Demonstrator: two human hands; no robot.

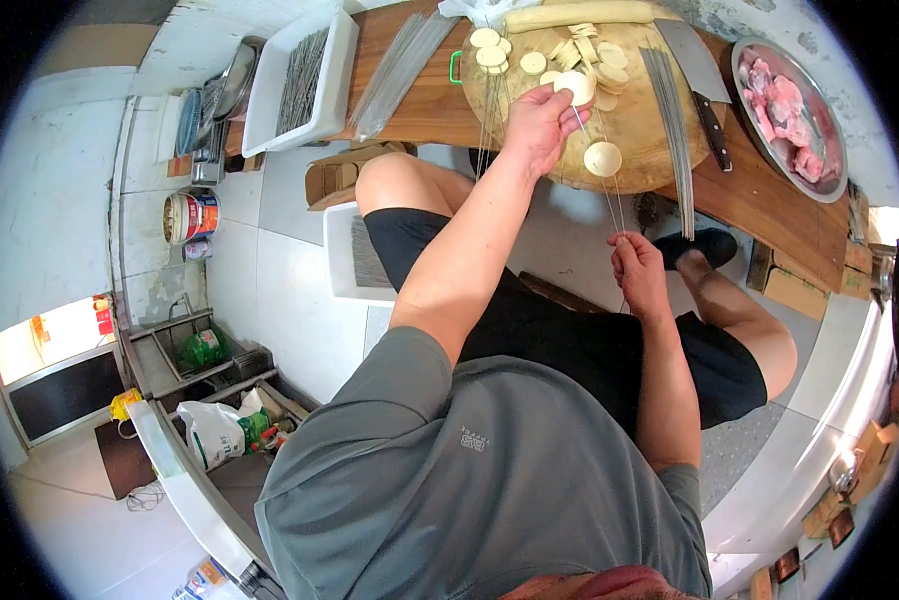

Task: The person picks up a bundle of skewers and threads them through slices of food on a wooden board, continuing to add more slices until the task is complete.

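Skewers point(614, 195), thin and metal, run between the two hands above the person's lap. The right hand point(637, 272) is closed round their lower ends, at about 4 o'clock from the left hand. The left hand point(537, 122) is raised at the rim of the board point(639, 150), its fingers pinched shut on a pale round slice point(573, 87) at the skewers' upper end. A second slice point(602, 158) already sits threaded on the skewers, between the hands and nearer the left one.

On the round wooden board, at 12 o'clock from the left hand, lie more cut slices point(514, 55), loose and in a small stack. A long pale root point(579, 13) lies along the board's far edge. A bundle of bare skewers point(669, 120) lies across the board at 3 o'clock from the left hand, and just past it a cleaver point(699, 75) rests with its dark handle toward the person. At the far right of the bench point(409, 100) a metal bowl point(837, 165) holds pink meat point(784, 110).

At 10 o'clock from the left hand more skewers lie on the bench, beside a white tray point(339, 70) holding another lot of them. Below the bench, by the person's bare knee, a second white tray point(341, 260) stands on the tiled floor.
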